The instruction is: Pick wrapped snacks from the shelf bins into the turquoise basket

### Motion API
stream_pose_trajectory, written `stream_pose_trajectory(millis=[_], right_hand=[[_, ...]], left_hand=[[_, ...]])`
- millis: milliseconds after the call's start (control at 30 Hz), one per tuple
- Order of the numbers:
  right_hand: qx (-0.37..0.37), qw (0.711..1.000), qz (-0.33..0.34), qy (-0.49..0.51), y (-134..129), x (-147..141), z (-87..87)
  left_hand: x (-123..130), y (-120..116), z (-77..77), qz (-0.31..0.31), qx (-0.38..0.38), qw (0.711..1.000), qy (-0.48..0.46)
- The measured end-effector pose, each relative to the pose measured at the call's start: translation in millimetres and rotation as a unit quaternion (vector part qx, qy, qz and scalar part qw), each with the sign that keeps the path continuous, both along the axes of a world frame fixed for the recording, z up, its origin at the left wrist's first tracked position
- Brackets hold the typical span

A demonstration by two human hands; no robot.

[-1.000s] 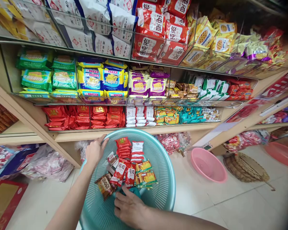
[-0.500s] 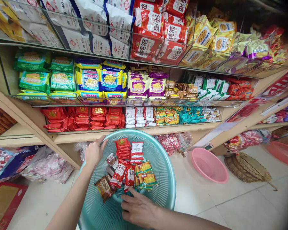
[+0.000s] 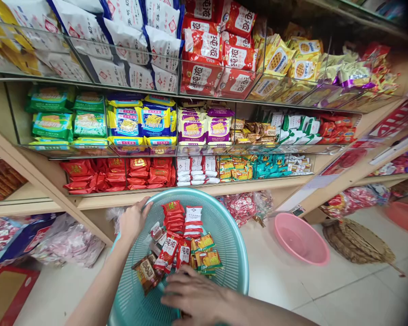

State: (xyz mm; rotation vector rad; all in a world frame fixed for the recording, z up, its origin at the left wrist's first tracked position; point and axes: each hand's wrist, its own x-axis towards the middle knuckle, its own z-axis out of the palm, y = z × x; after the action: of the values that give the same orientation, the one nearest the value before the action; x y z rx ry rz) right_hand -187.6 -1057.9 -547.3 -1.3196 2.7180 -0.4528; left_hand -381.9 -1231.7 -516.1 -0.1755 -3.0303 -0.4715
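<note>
My left hand grips the rim of a teal plastic basket at its upper left. Inside the basket sit small wrapped snacks: a stack of red packets, white-and-red packets, two red-and-white packets, yellow-green packets and a brown packet. My right hand is low over the basket, just below the red-and-white packets, its fingers spread and slightly blurred. A small dark brown thing shows partly under its fingers; I cannot make out what it is.
In front stands a wooden shelf with clear dividers, filled with wrapped biscuits in rows. A pink basin and a woven basket lid lie on the tiled floor at right. Plastic bags lie below the shelf at left.
My right hand has shifted slightly left and down inside the basket, its fingers now more blurred. My left hand stays on the rim. The view has tilted a little.
</note>
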Motion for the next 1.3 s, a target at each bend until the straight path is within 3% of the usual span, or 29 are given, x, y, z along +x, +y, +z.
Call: stream_pose_trajectory(millis=[167, 300, 367, 467, 667, 1300], right_hand=[[-0.022, 0.977, -0.21, 0.014, 9.9, -33.3, 0.2], [0.044, 0.939, -0.34, -0.007, 15.1, -57.7, -3.7], [0.093, 0.923, -0.373, -0.035, 14.0, -64.1, -1.9], [0.146, 0.914, -0.374, -0.061, 10.2, -68.9, -0.2], [0.171, 0.911, -0.366, -0.086, 5.3, -74.4, -11.4], [0.137, 0.921, -0.348, -0.112, 12.3, -78.5, -8.2]], left_hand=[[1.1, -0.4, 1.3, -0.006, -0.001, 1.0, 0.004], [1.6, -1.1, 1.5, -0.005, -0.002, 1.0, 0.003], [1.6, -1.1, 0.9, -0.003, -0.004, 1.0, 0.003], [1.1, -1.4, -0.6, 0.0, -0.009, 1.0, 0.003], [0.0, -2.8, -2.0, -0.004, -0.008, 1.0, 0.003], [1.4, -3.6, -2.5, -0.004, 0.0, 1.0, 0.001]])
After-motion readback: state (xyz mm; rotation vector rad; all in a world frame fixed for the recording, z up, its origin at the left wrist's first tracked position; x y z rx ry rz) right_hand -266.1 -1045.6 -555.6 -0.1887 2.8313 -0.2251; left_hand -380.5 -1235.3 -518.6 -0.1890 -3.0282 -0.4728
